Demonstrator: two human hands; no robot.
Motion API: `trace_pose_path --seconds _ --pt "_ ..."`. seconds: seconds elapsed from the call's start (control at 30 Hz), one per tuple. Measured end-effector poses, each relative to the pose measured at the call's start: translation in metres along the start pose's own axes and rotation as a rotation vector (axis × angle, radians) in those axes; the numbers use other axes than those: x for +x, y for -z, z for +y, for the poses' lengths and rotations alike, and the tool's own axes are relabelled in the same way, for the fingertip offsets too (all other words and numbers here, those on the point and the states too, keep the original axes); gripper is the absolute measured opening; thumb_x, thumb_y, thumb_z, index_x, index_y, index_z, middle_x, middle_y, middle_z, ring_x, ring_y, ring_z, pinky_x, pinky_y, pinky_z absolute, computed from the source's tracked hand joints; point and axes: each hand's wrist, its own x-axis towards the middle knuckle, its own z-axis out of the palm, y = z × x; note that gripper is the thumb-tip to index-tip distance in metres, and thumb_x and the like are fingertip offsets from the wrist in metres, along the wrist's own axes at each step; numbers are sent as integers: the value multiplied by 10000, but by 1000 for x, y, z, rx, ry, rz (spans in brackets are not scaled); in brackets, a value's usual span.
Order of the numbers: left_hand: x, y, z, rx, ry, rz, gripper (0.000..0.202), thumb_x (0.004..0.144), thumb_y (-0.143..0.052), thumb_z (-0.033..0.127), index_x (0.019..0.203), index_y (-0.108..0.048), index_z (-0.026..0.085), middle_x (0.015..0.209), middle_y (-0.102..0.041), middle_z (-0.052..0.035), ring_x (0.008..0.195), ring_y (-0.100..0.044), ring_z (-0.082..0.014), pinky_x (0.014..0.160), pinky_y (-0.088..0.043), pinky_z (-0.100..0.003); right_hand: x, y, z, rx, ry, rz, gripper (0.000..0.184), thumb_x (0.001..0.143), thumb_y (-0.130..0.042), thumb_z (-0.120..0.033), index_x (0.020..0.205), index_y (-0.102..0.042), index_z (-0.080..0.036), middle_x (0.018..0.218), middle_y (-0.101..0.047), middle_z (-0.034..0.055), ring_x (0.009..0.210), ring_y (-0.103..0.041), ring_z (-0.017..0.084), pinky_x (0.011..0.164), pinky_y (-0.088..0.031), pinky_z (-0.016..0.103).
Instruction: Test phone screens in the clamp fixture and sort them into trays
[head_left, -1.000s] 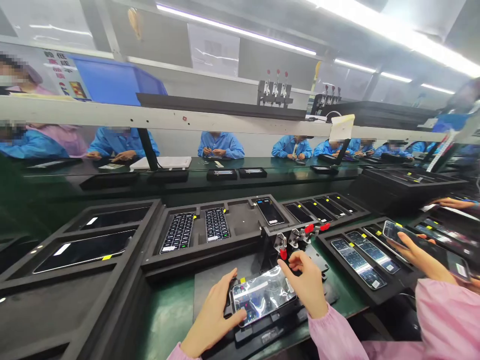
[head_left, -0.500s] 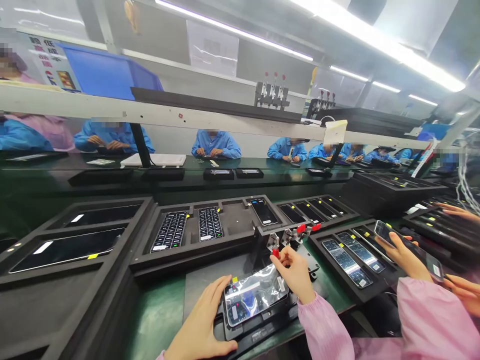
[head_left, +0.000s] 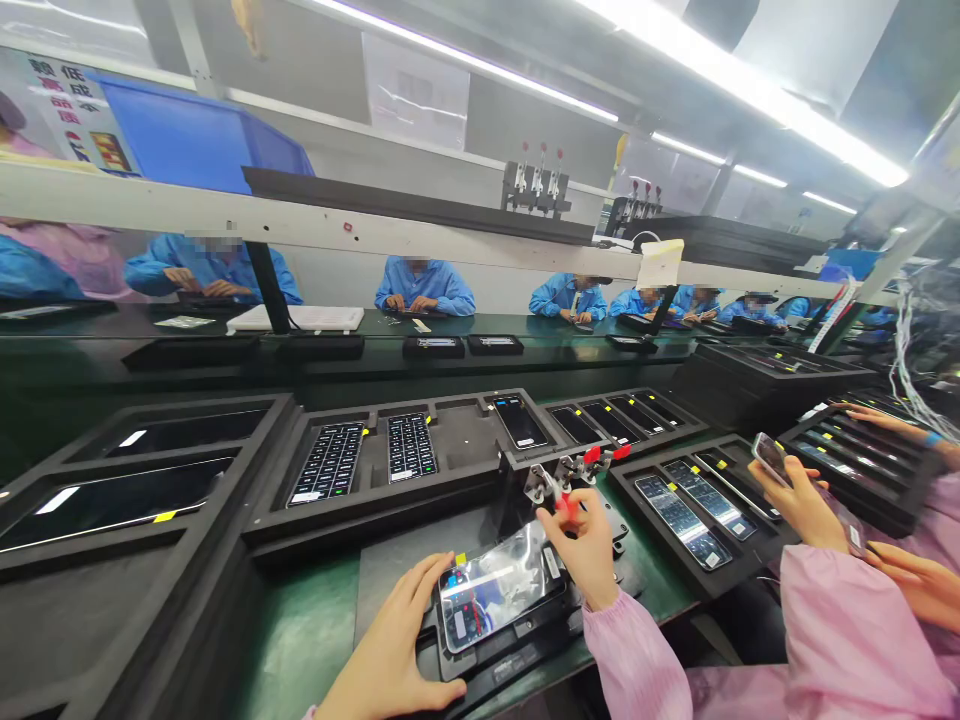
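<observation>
A smartphone (head_left: 499, 590) with a lit, reflective screen and a yellow tab lies in a black fixture (head_left: 517, 650) on the bench. My left hand (head_left: 394, 640) grips the fixture's left end, fingertips by the phone's upper left corner and thumb at the front edge. With closed fingers, my right hand (head_left: 589, 545) pinches the red-tipped lever (head_left: 568, 503) of a toggle clamp at the back of the fixture. Two more red clamp handles (head_left: 606, 454) stand behind that hand.
Black foam trays (head_left: 262, 535) with phones line the back and left. Another phone tray (head_left: 652, 540) stands right of the fixture. At far right, a co-worker's hand (head_left: 802, 505) holds a phone (head_left: 769, 458). A shelf rail (head_left: 420, 240) crosses above; people in blue sit beyond it.
The view has shifted slightly. My right hand has swung the red-tipped lever a little rightward and back, away from the phone. My left hand keeps its place on the fixture.
</observation>
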Motion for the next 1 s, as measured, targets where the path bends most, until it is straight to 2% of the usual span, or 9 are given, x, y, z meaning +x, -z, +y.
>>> trace_pose_path --seconds 0.1,0.27,0.43,0.53,0.6,0.7,0.8,0.9,1.0 --pt "3 -1 3 19 -13 -3 998 518 -734 315 1369 -215 278 1407 -322 -60 1273 -322 -298 1066 -279 -400 -3 7 -10 113 122 113 599 750 -641 -298 1201 -258 -211 545 -502 -99 489 -509 110 573 -482 271" --pt "17 -12 11 74 -29 -38 1024 547 -730 470 1388 -186 262 1423 -313 -104 1286 -300 -325 1073 -206 -498 20 22 -33 -142 404 313 411 808 -558 -283 1178 -411 -182 866 -579 52 754 -568 153 662 -501 313" --pt "29 -22 19 91 -40 -76 1047 552 -709 574 1394 -166 268 1441 -282 -111 1300 -278 -313 1068 -192 -523 55 33 -54 -456 516 212 306 838 -512 -288 1126 -540 -189 1125 -504 104 971 -526 195 731 -503 332" --pt "31 -20 19 71 -72 -59 1008 580 -703 559 1390 -177 273 1446 -271 -107 1307 -269 -290 1070 -225 -476 60 42 -58 -498 518 138 282 849 -493 -299 1101 -563 -194 1121 -526 93 978 -531 196 771 -501 345" --pt "31 -19 18 59 -77 -57 995 596 -696 557 1391 -167 278 1453 -257 -104 1309 -263 -287 1073 -223 -471 51 48 -54 -493 517 143 199 851 -495 -289 991 -603 -199 987 -586 67 910 -554 185 775 -494 342" --pt "29 -20 14 43 -58 -82 982 603 -694 552 1389 -164 295 1469 -226 -89 1308 -263 -300 1078 -195 -493 24 52 -34 -506 538 260 120 842 -515 -255 810 -619 -206 875 -617 43 866 -560 189 797 -470 371" --pt "28 -23 10 32 -31 -108 930 609 -696 530 1369 -203 320 1482 -194 -63 1312 -254 -309 1080 -169 -520 -5 45 -5 -695 495 264 150 852 -506 -297 871 -641 -236 1059 -602 55 995 -522 255 871 -392 517" --pt "27 -25 8 36 -20 -123 843 623 -689 515 1333 -273 330 1490 -168 -44 1324 -225 -307 1082 -152 -529 -17 34 12 -902 385 120 269 881 -442 -372 1082 -597 -283 1304 -439 65 1161 -401 341 886 -239 693" --pt "27 -24 9 40 -30 -130 781 627 -686 508 1298 -331 326 1492 -160 -40 1333 -204 -303 1087 -131 -527 -13 31 13 -876 317 55 287 888 -422 -388 1099 -590 -291 1367 -347 61 1221 -334 340 915 -216 687"
